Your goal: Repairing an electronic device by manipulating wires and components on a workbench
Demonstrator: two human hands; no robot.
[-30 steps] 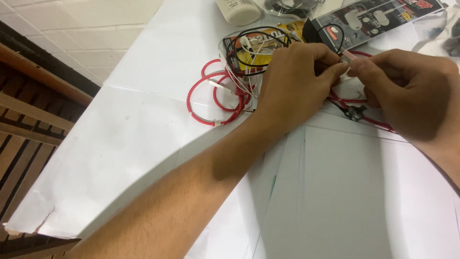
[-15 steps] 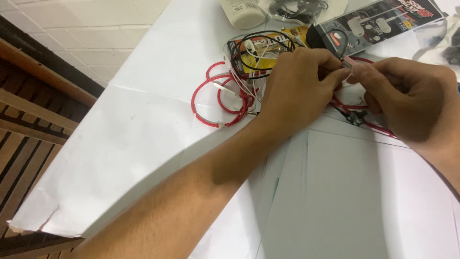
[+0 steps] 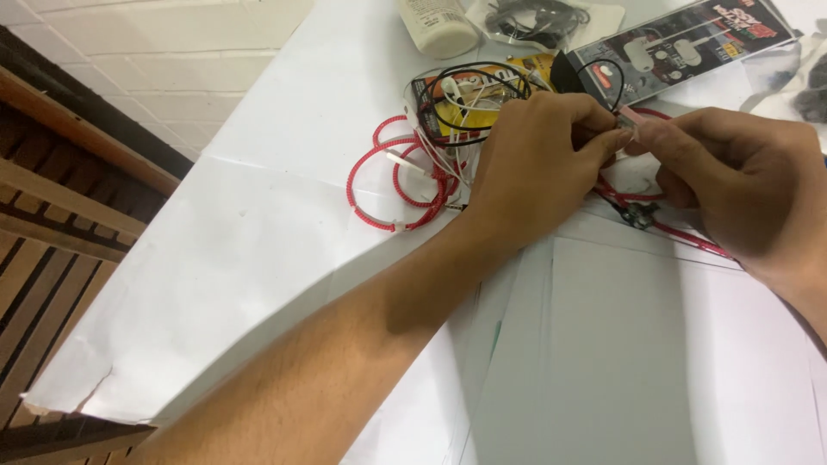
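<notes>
**Both hands pinched on a small connector over paper-covered table**

Together, the left hand (image 3: 534,159) and the right hand (image 3: 732,194) met at the far right of the white paper sheets (image 3: 258,258), fingertips of both closed on a small pale connector (image 3: 627,122) held just above the surface. Red cable (image 3: 405,181), coiled and bound with white ties, lay just left of the left hand. A dark blister package (image 3: 680,47) and a white bottle (image 3: 435,26) sat farther off.
</notes>
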